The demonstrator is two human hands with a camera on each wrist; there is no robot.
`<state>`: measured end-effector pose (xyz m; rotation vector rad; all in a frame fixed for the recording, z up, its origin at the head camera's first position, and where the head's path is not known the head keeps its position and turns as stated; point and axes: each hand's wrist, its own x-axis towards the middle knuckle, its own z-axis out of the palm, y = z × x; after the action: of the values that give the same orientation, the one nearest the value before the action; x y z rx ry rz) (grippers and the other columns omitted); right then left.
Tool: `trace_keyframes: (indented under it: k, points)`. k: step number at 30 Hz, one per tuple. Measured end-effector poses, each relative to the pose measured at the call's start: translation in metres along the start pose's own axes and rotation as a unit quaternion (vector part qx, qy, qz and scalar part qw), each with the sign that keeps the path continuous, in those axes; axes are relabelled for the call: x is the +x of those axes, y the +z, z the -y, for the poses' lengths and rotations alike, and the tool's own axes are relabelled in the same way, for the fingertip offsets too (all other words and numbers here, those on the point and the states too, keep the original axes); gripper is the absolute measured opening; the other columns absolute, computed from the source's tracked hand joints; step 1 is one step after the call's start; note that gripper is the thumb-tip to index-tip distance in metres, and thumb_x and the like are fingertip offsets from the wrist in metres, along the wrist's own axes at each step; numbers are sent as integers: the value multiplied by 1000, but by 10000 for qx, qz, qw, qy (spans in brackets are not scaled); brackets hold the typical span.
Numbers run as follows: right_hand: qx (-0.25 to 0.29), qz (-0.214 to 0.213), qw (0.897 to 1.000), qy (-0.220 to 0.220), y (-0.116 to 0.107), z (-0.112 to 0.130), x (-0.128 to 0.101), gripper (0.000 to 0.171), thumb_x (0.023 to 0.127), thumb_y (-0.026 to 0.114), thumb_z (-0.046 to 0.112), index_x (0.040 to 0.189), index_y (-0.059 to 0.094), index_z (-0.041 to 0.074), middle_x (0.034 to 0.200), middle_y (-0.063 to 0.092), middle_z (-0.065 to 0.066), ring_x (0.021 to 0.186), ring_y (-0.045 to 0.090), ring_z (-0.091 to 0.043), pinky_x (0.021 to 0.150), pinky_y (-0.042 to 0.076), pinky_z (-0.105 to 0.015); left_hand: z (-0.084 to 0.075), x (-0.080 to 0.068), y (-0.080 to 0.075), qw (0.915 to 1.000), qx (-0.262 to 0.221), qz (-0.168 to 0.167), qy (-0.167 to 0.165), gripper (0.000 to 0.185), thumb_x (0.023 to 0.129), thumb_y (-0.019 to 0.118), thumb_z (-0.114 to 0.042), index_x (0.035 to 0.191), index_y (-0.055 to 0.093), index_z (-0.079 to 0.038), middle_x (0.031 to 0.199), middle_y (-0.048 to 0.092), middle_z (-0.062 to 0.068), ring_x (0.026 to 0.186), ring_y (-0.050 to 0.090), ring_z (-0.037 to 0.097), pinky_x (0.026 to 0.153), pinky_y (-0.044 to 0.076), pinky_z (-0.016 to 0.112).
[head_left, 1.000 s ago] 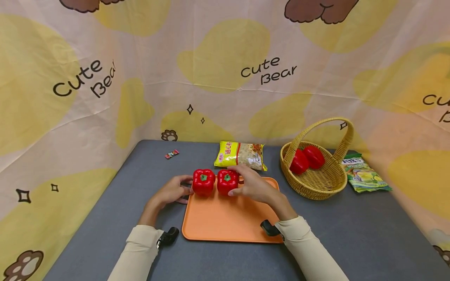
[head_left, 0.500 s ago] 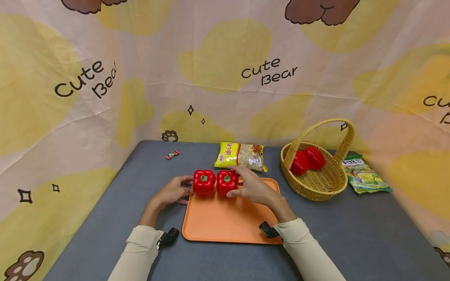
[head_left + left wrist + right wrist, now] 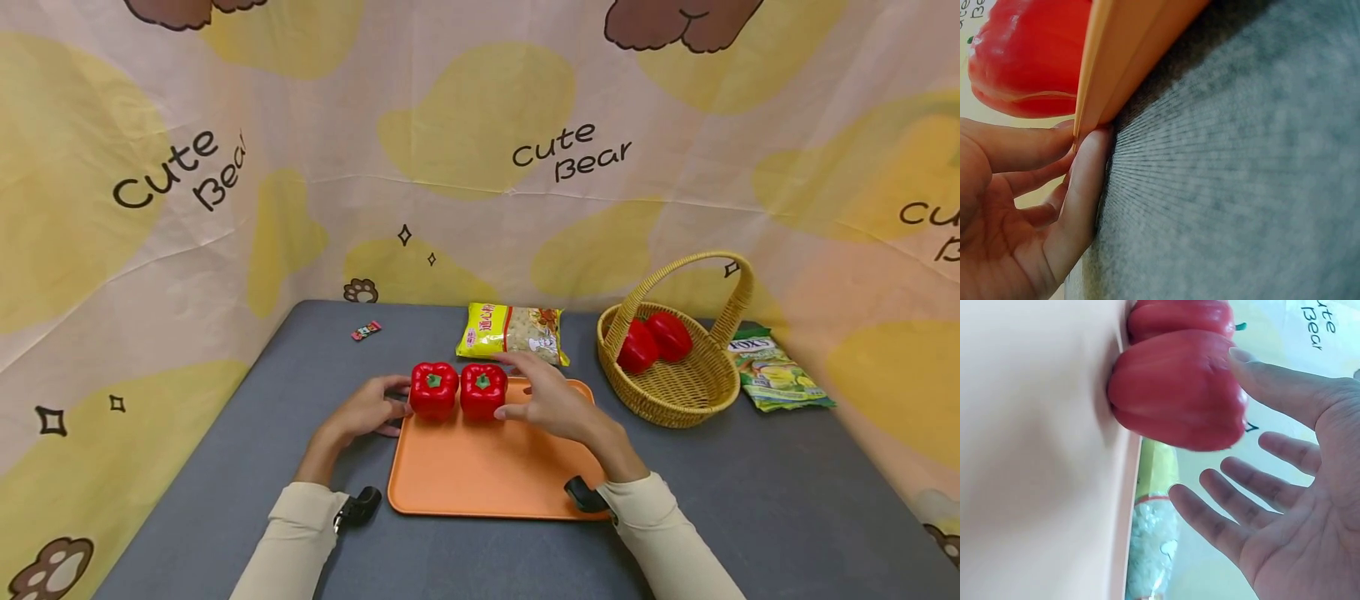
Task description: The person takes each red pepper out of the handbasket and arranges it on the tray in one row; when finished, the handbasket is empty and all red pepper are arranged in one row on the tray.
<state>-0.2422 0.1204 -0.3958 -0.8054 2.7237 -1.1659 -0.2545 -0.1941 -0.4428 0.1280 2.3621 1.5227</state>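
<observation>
Two glossy red bell peppers with green stems stand side by side at the back of an orange tray (image 3: 487,475): the left pepper (image 3: 433,392) and the right pepper (image 3: 482,393). My left hand (image 3: 367,408) is at the tray's back left corner, next to the left pepper. In the left wrist view its fingertips (image 3: 1088,150) pinch the tray's rim, below the pepper. Beside the right pepper is my right hand (image 3: 551,400), fingers spread and holding nothing. Its thumb tip (image 3: 1244,356) overlaps the pepper's top in the right wrist view.
Behind the tray lies a yellow bag of pasta (image 3: 513,333). A wicker basket (image 3: 675,400) with two red peppers (image 3: 652,340) stands at the right, and a green candy bag (image 3: 780,371) lies beyond it. One small wrapped candy (image 3: 367,331) lies back left on the grey table (image 3: 300,375).
My right hand has let go of the right pepper and drawn slightly right, its fingers opening. The left hand has stayed at the tray's edge, and the peppers have barely moved.
</observation>
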Motion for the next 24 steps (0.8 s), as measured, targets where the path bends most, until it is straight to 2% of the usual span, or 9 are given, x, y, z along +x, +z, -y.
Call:
trace_keyframes:
  k: [6,12,19,24]
  points:
    - [-268,-194,9993,-196,-14,-1,-15,73,79,80,34,143,47,23,140,47,2,122,51,-29,95,49,-50,1,0,0,10000,-26,21,7,50,90,59,-6,139,48,-4,131,54,17,99,65,25,70,60,39]
    - [-330,-440,9973,-483,-31,-6,-29,65,81,80,25,139,51,21,134,51,2,116,55,-23,90,54,-47,-1,-2,0,10000,-8,-13,1,50,90,59,-6,139,48,-3,131,54,17,100,65,25,70,60,38]
    - [-749,-1016,9891,-753,-53,-17,-51,54,81,79,29,131,59,23,121,59,5,105,59,-15,81,57,-39,-2,-1,0,10000,-31,51,61,48,91,58,-6,138,48,-1,130,54,19,99,64,25,69,60,39]
    - [-828,-1418,9821,-922,-69,-26,-65,46,81,80,23,123,64,20,114,61,6,99,58,-10,75,59,-36,1,0,0,10000,-34,2,16,49,91,59,-6,138,48,-3,129,55,17,98,65,24,69,60,38]
